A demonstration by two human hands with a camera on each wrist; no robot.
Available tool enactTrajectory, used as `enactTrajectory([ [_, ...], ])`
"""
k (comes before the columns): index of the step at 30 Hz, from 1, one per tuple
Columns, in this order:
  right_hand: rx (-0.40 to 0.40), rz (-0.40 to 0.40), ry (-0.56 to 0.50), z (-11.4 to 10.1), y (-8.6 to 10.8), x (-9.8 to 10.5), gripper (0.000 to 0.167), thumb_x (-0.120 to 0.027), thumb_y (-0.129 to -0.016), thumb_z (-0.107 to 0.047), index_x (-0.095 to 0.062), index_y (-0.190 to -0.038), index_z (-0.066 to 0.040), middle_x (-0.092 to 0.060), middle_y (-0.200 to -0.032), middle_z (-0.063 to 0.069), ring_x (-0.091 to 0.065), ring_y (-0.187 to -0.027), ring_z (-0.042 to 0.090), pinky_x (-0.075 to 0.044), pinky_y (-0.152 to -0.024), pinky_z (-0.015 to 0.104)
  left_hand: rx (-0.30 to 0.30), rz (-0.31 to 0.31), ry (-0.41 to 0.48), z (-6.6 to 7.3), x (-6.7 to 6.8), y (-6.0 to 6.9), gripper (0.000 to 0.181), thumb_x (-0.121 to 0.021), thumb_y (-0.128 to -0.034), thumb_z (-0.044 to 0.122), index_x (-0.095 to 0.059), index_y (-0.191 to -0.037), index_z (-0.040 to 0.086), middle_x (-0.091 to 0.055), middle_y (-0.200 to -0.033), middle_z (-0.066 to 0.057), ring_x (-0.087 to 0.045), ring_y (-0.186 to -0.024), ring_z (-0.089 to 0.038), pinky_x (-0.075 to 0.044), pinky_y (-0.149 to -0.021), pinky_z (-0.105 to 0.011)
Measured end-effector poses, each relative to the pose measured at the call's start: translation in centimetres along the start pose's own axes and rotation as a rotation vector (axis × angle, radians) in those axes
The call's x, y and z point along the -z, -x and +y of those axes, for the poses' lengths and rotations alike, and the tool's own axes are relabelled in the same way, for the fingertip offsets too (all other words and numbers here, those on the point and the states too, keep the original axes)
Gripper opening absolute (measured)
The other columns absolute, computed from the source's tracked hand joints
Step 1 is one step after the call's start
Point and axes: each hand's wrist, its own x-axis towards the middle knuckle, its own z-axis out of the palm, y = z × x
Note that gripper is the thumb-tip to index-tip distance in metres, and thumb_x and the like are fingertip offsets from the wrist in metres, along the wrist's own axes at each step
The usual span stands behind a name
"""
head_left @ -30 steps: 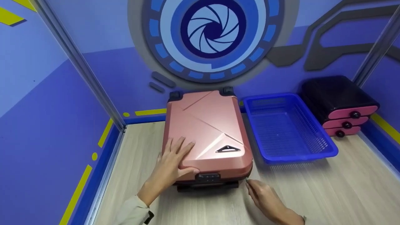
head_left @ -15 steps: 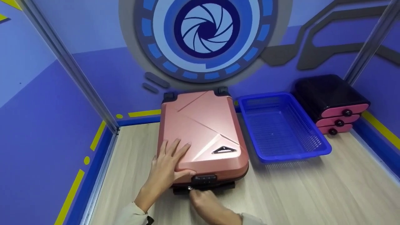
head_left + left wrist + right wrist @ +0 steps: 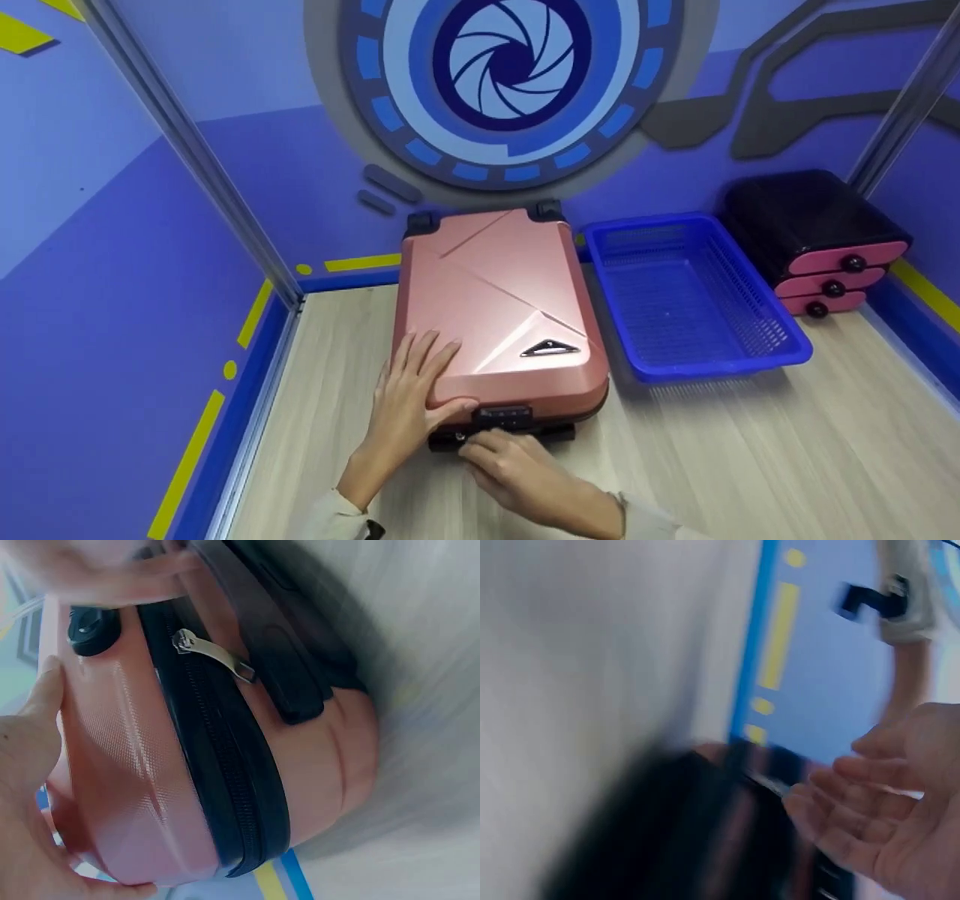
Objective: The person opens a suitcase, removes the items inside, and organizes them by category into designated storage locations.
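Note:
A pink hard-shell suitcase (image 3: 495,277) lies flat on the wooden table, its wheels toward the back wall. My left hand (image 3: 401,409) rests on its front left corner, fingers spread over the lid and thumb along the front edge. In the left wrist view, a silver zipper pull (image 3: 217,656) hangs free on the black zipper (image 3: 225,757), beside the black carry handle (image 3: 292,682). My right hand (image 3: 529,476) is at the front, just right of that pull. Its fingers (image 3: 840,802) are loosely bent with nothing between them. A black combination lock (image 3: 502,417) sits above them.
A blue plastic basket (image 3: 720,367) stands right of the suitcase. Beyond it, in the back right corner, is a black case with pink drawers (image 3: 847,262). Blue printed walls (image 3: 247,195) enclose the table's back and sides.
My right hand has travelled left along the suitcase's front, from the right corner to near the handle, bringing the zipper pull along, and has let it go. The left hand stays put.

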Motion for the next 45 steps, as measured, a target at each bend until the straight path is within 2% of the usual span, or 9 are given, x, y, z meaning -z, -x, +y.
enactTrajectory([
  [4, 0.092, 0.036, 0.062, 2.1, -1.0, 3.0, 0.027, -0.081, -0.090, -0.018, -0.075, -0.115, -0.010, -0.071, -0.115, 0.003, -0.069, -0.105, 0.018, -0.058, -0.093, 0.033, -0.034, -0.006, 0.041, -1.0, 0.5, 0.4, 0.084, -0.083, -0.0819, 0.054, -0.052, -0.154, 0.025, -0.043, -0.163, -0.011, -0.032, -0.154, -0.044, -0.037, -0.109, -0.075],
  [9, 0.141, -0.011, 0.219, 6.5, -1.1, 5.7, 0.051, -0.086, -0.085, -0.031, -0.069, -0.129, -0.012, -0.065, -0.133, 0.011, -0.063, -0.122, 0.029, -0.052, -0.103, 0.052, -0.045, 0.029, 0.084, -1.6, 0.4, 1.2, 0.083, -0.089, -0.0799, 0.042, -0.054, -0.152, 0.020, -0.046, -0.160, -0.014, -0.035, -0.152, -0.043, -0.040, -0.111, -0.070],
  [12, 0.105, -0.069, 0.294, 9.3, -0.6, 6.9, 0.071, -0.086, -0.081, -0.046, -0.063, -0.140, -0.014, -0.059, -0.144, 0.015, -0.056, -0.133, 0.037, -0.045, -0.108, 0.062, -0.027, 0.083, 0.110, -1.6, -0.2, 1.9, 0.084, -0.092, -0.0795, 0.034, -0.054, -0.152, 0.016, -0.047, -0.158, -0.016, -0.037, -0.151, -0.043, -0.041, -0.110, -0.069],
  [17, -0.016, -0.146, 0.287, 12.0, 0.5, 7.6, 0.090, -0.076, -0.082, -0.067, -0.053, -0.153, -0.016, -0.049, -0.155, 0.021, -0.045, -0.143, 0.043, -0.037, -0.110, 0.072, 0.023, 0.227, 0.125, -1.2, -1.3, 3.5, 0.088, -0.096, -0.0742, 0.017, -0.053, -0.151, 0.010, -0.045, -0.156, -0.019, -0.042, -0.146, -0.043, -0.045, -0.109, -0.062],
  [21, -0.048, -0.156, 0.283, 12.0, 1.5, 7.4, 0.094, -0.072, -0.083, -0.070, -0.050, -0.156, -0.014, -0.045, -0.159, 0.022, -0.043, -0.146, 0.043, -0.036, -0.109, 0.074, 0.039, 0.364, 0.044, -0.2, -2.4, 5.4, 0.082, -0.096, -0.0737, 0.013, -0.055, -0.144, 0.003, -0.049, -0.148, -0.021, -0.054, -0.131, -0.038, -0.052, -0.101, -0.053],
  [26, -0.067, -0.146, 0.302, 11.4, 1.9, 7.3, 0.097, -0.078, -0.079, -0.066, -0.050, -0.155, -0.013, -0.044, -0.161, 0.021, -0.042, -0.148, 0.042, -0.035, -0.112, 0.073, -0.023, 0.484, -0.059, 1.2, -3.9, 7.1, 0.046, -0.089, -0.0786, 0.018, -0.065, -0.113, 0.000, -0.060, -0.115, -0.014, -0.061, -0.100, -0.028, -0.054, -0.083, -0.045],
  [29, -0.081, -0.142, 0.310, 11.2, 1.9, 7.5, 0.096, -0.081, -0.078, -0.063, -0.052, -0.154, -0.012, -0.045, -0.160, 0.021, -0.042, -0.148, 0.042, -0.035, -0.112, 0.072, -0.064, 0.491, -0.053, 1.7, -5.2, 7.7, 0.031, -0.087, -0.0804, 0.019, -0.068, -0.101, 0.005, -0.065, -0.099, -0.004, -0.063, -0.086, -0.021, -0.050, -0.073, -0.037],
  [34, -0.086, -0.115, 0.330, 10.8, 2.0, 7.6, 0.094, -0.083, -0.076, -0.061, -0.055, -0.150, -0.010, -0.051, -0.155, 0.022, -0.047, -0.144, 0.042, -0.038, -0.110, 0.072, -0.088, 0.489, -0.070, 1.8, -7.4, 8.6, 0.036, -0.093, -0.0714, 0.017, -0.070, -0.097, 0.008, -0.072, -0.086, 0.004, -0.067, -0.068, -0.013, -0.047, -0.058, -0.029],
  [45, -0.028, -0.072, 0.374, 10.3, 1.3, 7.9, 0.094, -0.088, -0.070, -0.057, -0.061, -0.141, -0.002, -0.063, -0.142, 0.020, -0.058, -0.133, 0.041, -0.045, -0.110, 0.058, -0.003, 0.514, -0.089, 1.9, -8.6, 8.3, 0.022, -0.091, -0.0722, 0.009, -0.071, -0.083, 0.011, -0.073, -0.070, 0.005, -0.056, -0.046, -0.014, -0.039, -0.043, -0.028],
])
